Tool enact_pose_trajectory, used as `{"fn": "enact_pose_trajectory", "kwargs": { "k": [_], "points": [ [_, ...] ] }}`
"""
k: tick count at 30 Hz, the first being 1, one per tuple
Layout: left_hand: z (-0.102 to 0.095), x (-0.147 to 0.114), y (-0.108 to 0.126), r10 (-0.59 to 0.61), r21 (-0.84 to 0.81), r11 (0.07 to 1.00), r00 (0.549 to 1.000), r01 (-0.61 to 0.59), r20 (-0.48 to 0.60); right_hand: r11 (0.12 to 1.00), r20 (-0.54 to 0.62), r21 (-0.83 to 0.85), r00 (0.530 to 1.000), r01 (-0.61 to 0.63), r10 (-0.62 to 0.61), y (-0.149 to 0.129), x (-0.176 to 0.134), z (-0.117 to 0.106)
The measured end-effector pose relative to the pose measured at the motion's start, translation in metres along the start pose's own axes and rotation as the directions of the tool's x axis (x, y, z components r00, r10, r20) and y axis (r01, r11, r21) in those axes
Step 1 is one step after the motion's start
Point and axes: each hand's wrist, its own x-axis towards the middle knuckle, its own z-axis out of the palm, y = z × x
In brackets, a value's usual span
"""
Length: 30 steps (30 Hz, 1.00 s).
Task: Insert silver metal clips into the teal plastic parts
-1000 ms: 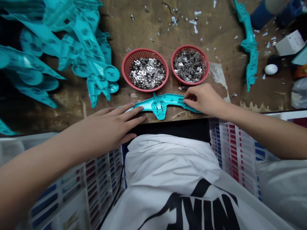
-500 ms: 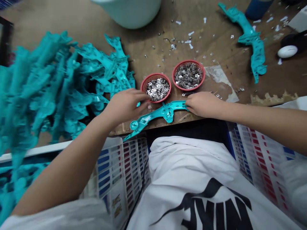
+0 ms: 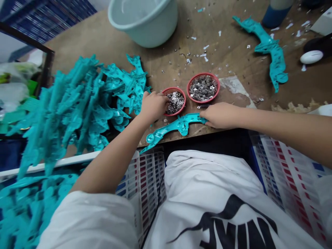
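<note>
A long, curved turquoise plastic part [image 3: 183, 126] lies along the front edge of the table, its left tip jutting past the edge. My right hand [image 3: 220, 114] has its fingers closed around that part's right end. Over the left rim of a small red basket [image 3: 182, 110] reaches my left hand [image 3: 154, 106], with bent fingertips among the small shiny metal pieces [image 3: 175, 101] inside. Whether a piece is pinched there is hidden. Just right of it stands a second red basket [image 3: 217, 90], filled with small, darker metal pieces.
A big heap of turquoise parts [image 3: 77, 107] covers the table's left side, with more below in a crate. At the back stands a pale green tub [image 3: 150, 34]. One turquoise part [image 3: 271, 52] lies far right. Plastic crates [image 3: 282, 166] flank my lap.
My left hand has moved from beside the left red basket, above the turquoise part, into that basket. My right hand keeps hold of the part's right end. The view has shifted slightly.
</note>
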Motion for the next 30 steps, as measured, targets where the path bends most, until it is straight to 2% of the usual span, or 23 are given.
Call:
{"fn": "enact_pose_trajectory", "kwargs": {
  "k": [7, 15, 23, 30],
  "points": [
    [-0.004, 0.006, 0.0, 0.005, 0.017, 1.0, 1.0, -0.005, 0.001, 1.0, 0.039, -0.004, 0.999, 0.009, -0.009, -0.002, -0.006, -0.007],
    [-0.001, 0.001, 0.022, 0.108, -0.01, 0.994, 0.994, -0.108, 0.021, 1.0, 0.074, 0.02, 0.997, 0.014, -0.015, 0.0, -0.007, -0.011],
    [0.001, 0.002, 0.018, 0.061, 0.011, 0.998, 0.993, -0.063, 0.1, 0.999, 0.101, -0.004, 0.994, 0.038, -0.037, 0.001, -0.009, -0.01],
    [0.003, 0.004, 0.016, 0.015, 0.008, 1.0, 0.994, -0.016, 0.106, 0.999, 0.092, 0.005, 0.995, 0.039, -0.039, 0.004, -0.007, -0.004]
  ]
}}
